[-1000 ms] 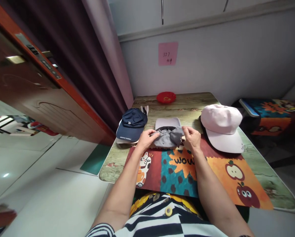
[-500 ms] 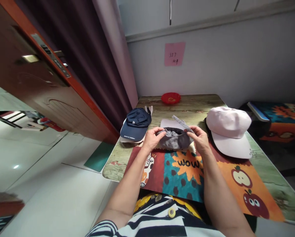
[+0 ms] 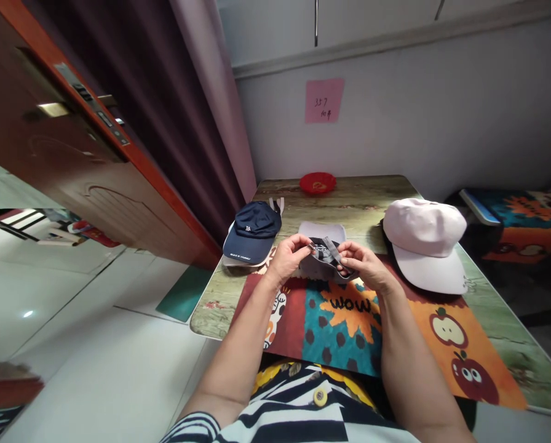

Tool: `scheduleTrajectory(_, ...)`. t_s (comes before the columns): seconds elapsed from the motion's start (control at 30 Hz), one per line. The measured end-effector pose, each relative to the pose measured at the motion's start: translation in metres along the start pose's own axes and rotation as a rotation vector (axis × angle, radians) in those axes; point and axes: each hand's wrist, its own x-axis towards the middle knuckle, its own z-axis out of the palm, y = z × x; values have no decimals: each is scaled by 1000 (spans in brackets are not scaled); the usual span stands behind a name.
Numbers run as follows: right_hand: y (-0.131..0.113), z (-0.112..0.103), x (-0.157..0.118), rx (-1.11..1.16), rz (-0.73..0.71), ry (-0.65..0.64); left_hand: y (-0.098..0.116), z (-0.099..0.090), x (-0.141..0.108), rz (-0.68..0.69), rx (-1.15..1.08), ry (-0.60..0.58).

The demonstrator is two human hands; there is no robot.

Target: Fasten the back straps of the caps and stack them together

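A grey cap lies at the middle of the table, its brim pointing away from me and its back strap toward me. My left hand pinches the left end of the cap's back opening between thumb and fingertips. My right hand is closed on the strap at the right side, and the strap's loose end sticks up over the opening. Pale print shows on the dark inside of the cap. The fastening itself is too small to make out.
Stacked caps, a navy one on top, sit at the left. A pale pink cap rests on something dark at the right. A red dish stands at the back. A patterned mat covers the table's front.
My right hand has moved slightly left and down, bringing the strap closer to my left hand. The strap's loose end now lies nearer the middle of the opening.
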Motion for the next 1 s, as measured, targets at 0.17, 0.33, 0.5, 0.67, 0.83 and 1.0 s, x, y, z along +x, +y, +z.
scheduleTrajectory(0.17, -2, 6, 0, 78, -44, -5, -1, 8, -1, -62, -110, -16)
scheduleTrajectory(0.33, 3, 13, 6, 16, -37, 81, -6, 15, 2, -101, -127, -30)
scheduleTrajectory(0.5, 10, 19, 11, -57, -64, 149, -11, 22, 5, -147, -154, -36)
scheduleTrajectory(0.67, 9, 25, 12, -73, -117, 170, -15, 26, 8, -133, -155, -29)
scheduleTrajectory(0.83, 12, 29, 13, -72, -75, 155, -21, 28, 11, -95, -104, -22)
scheduleTrajectory(1.0, 17, 28, 16, -86, -89, 204, -24, 31, 10, 15, 101, 48)
